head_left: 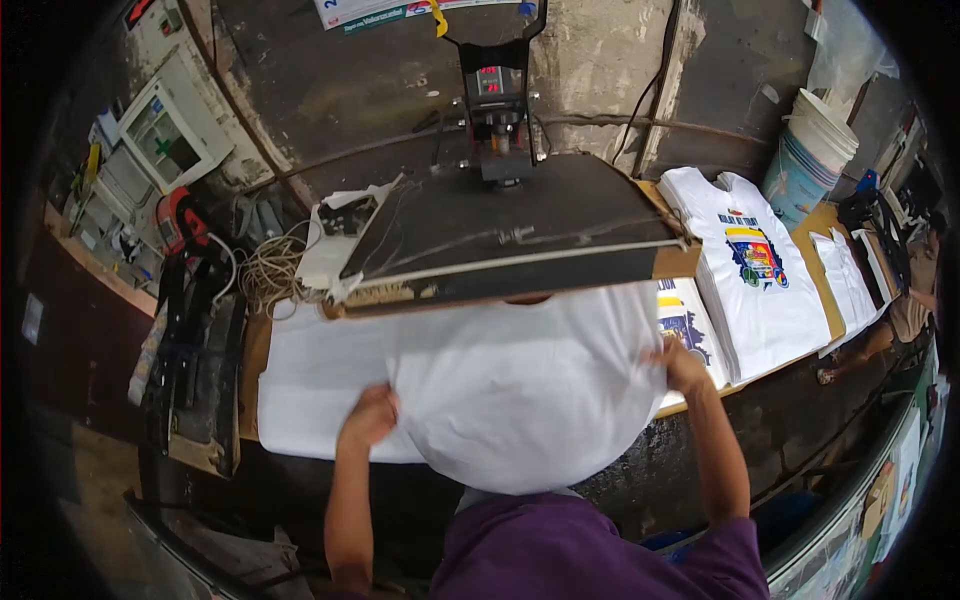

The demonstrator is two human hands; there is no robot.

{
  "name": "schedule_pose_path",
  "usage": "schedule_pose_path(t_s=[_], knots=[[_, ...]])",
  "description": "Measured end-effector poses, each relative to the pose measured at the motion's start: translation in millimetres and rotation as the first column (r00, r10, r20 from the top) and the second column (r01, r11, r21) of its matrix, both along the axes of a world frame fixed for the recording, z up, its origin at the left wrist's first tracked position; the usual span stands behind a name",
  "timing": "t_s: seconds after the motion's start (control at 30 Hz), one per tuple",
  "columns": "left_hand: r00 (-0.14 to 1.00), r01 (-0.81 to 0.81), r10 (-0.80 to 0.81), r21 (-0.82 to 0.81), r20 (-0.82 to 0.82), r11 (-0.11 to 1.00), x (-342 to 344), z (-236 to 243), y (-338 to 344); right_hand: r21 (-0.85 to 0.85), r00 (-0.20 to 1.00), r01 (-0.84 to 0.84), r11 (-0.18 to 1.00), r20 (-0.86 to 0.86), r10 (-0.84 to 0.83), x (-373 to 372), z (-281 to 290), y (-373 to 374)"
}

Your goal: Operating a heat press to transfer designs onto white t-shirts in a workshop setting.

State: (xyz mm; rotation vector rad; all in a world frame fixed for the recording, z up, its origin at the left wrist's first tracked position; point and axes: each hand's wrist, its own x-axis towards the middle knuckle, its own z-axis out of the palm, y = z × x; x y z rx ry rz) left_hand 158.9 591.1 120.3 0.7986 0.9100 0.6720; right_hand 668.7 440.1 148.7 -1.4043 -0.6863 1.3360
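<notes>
A white T-shirt (520, 390) is stretched between my two hands, its near edge hanging in a curve close to my body. My left hand (372, 415) is closed on the shirt's left side, and my right hand (682, 365) grips its right side. The far part of the shirt runs under the raised dark upper plate of a heat press (510, 215), where it is hidden. Folded white cloth (320, 390) lies on the table to the left, partly beneath the shirt.
Stacked printed white shirts (750, 290) lie to the right, with a printed sheet or shirt (690, 320) beside them. A bucket (808, 155) stands at the far right. On the left are coiled cable (272, 275), a black-and-red machine (182, 222) and an open white cabinet (175, 135).
</notes>
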Motion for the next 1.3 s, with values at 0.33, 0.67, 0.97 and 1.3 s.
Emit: schedule_pose_path(t_s=[0.33,0.67,0.97,1.3], knots=[[0.96,-0.188,0.149,0.153,0.237,0.97,-15,32,-36,0.115,0.982,0.18,0.977,-0.086,-0.171,-4,15,-42],[0.941,-0.334,0.284,0.394,0.182,0.856,-64,78,-120,0.276,0.957,0.262,0.925,-0.194,-0.214,-24,97,-104],[0.885,-0.466,0.38,0.498,0.27,0.731,-20,112,-35,0.454,0.95,0.265,0.85,0.029,-0.312,-20,118,-29],[0.94,-0.324,0.263,0.326,0.218,0.888,-21,29,-66,0.269,0.971,0.239,0.933,-0.06,-0.232,-13,13,-56]])
